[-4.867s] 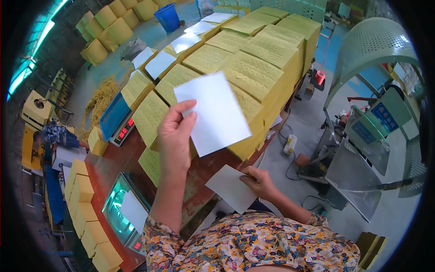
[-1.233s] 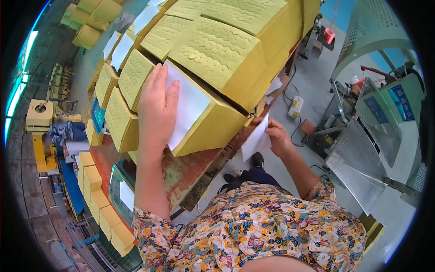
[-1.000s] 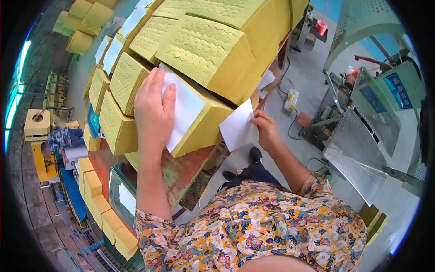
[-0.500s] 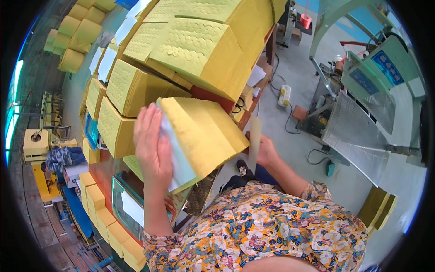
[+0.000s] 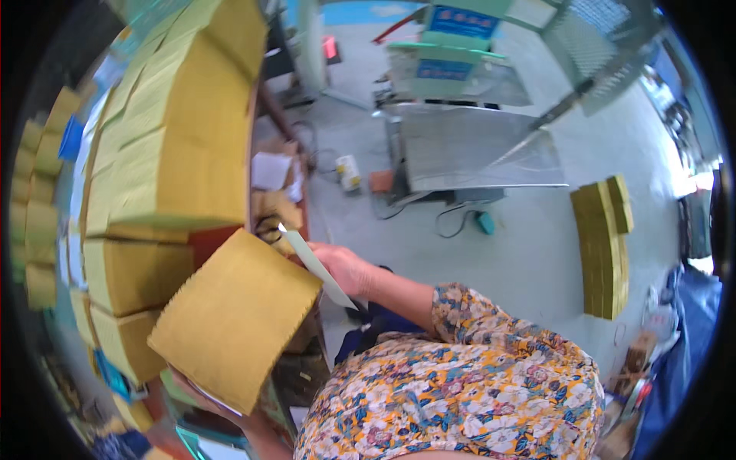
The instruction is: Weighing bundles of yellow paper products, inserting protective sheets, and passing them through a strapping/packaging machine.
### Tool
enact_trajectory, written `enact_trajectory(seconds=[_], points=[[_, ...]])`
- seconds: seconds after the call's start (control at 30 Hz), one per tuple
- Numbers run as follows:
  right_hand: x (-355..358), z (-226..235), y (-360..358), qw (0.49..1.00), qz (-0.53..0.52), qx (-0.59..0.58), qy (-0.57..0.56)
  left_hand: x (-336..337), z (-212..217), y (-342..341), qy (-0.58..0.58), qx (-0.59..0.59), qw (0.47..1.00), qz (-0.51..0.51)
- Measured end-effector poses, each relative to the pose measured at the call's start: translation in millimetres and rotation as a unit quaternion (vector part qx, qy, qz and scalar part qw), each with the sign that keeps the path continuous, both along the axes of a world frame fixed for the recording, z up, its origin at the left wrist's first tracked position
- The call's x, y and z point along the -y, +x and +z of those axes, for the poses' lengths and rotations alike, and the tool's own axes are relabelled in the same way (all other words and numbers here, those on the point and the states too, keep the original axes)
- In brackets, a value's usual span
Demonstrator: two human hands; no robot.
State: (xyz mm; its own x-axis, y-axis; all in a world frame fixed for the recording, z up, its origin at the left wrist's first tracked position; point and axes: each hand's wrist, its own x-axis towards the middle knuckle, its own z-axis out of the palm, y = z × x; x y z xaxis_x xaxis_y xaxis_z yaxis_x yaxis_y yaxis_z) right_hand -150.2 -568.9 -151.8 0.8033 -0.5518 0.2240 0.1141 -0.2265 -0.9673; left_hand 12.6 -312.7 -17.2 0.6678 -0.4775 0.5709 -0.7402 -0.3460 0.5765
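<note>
A thick block of yellow paper [image 5: 238, 314] with rough edges is tilted in front of me, at the left of the head view. My left hand [image 5: 222, 402] supports it from the near lower side; most of its fingers are hidden under the block. Beside the block's right corner, my right hand [image 5: 345, 268] grips a thin pale flat strip [image 5: 320, 270]. Its fingertips are hidden behind that strip.
Tall stacks of yellow paper [image 5: 203, 130] fill the table at left. A metal-topped machine [image 5: 475, 149] stands at the back, with a power strip [image 5: 347, 174] and cables on the floor. More yellow bundles [image 5: 602, 253] sit on the floor at right.
My view has swung right, so the table stacks sit further left. The paper block has turned flatter, its broad yellow face now showing, and my left hand has passed mostly beneath it.
</note>
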Motion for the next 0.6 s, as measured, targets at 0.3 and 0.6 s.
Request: enact_trajectory(seconds=[0.3, 0.6], points=[[108.8, 46.8, -249.3, 0.831, -0.225, 0.097, 0.499, 198.0, -111.4, -136.1, -0.146, -0.285, 0.912, -0.257], [258.7, -17.3, -498.1, 0.777, -0.258, 0.149, 0.555, 418.5, -189.9, -346.2, -0.055, -0.107, 0.958, -0.262]])
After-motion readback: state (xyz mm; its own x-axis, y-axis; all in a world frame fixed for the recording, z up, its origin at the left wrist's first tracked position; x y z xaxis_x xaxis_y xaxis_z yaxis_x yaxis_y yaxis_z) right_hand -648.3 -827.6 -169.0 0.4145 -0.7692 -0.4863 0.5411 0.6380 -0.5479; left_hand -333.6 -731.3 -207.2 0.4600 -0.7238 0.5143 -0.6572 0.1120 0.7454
